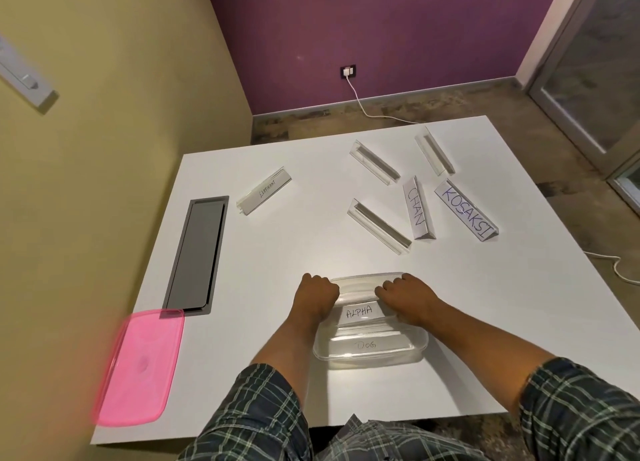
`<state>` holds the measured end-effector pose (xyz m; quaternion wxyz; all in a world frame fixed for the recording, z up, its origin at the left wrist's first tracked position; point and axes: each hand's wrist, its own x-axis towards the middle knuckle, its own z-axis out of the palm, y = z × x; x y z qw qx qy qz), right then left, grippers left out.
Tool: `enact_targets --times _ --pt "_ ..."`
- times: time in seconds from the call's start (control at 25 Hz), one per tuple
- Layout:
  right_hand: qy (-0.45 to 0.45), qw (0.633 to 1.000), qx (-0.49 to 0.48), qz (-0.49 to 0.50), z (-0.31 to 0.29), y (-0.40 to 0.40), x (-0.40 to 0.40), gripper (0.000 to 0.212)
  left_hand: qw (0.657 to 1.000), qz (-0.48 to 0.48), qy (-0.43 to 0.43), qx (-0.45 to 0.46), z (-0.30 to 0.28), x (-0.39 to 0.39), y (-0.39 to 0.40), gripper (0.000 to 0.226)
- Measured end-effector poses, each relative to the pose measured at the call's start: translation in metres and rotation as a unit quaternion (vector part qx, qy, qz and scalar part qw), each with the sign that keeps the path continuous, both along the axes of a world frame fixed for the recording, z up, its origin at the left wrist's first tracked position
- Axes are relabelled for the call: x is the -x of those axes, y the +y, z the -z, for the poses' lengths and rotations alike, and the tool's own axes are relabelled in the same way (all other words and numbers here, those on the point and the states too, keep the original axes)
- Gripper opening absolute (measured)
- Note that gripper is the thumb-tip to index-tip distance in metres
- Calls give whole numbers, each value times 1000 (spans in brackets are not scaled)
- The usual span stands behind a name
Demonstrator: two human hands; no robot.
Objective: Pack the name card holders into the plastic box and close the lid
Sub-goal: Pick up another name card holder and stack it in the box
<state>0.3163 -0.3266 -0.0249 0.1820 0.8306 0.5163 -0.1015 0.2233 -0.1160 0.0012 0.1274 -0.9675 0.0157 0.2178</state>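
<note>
Partway through: we saw both hands, left hand [319, 292] and right hand [403, 296], gripping the ALPHA holder [360, 311] in the plastic box [372, 355] above DOG holder [366, 345], six holders left, pink lid [138, 367] off.

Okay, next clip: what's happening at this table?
A person is packing name card holders into a clear plastic box. The left hand and right hand grip the ends of a holder over the box, which already contains ALPHA and DOG. Six holders remain on the table; the pink lid lies aside.
</note>
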Motion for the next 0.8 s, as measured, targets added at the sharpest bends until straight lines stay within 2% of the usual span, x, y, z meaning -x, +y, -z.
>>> enact_targets --times 0.12,0.32,0.44,0.56,0.64,0.72,0.8 --pt "-2 1000 12 -10 6 0 2 32 1000 6 -7 1 7 1 -5 28" --pt "20 1000 9 -3 7 -1 1 32 1000 13 3 9 5 0 -5 25" --pt "33 999 -10 -10 4 -2 -2 28 998 47 21 33 0 -5 -2 10" --pt "26 991 -117 -51 -3 -9 -3 12 994 90 15 59 -4 -9 2 14" --pt "11 974 -219 -58 -6 -14 -8 18 992 104 -13 75 -5 -13 3 19" --pt "-6 955 -298 5 -13 -17 -19 20 989 86 -54 105 -4 -19 2 25" --pt "-10 924 -364 118 -23 -18 -34 18 984 26 -102 144 -3 -27 -3 32"
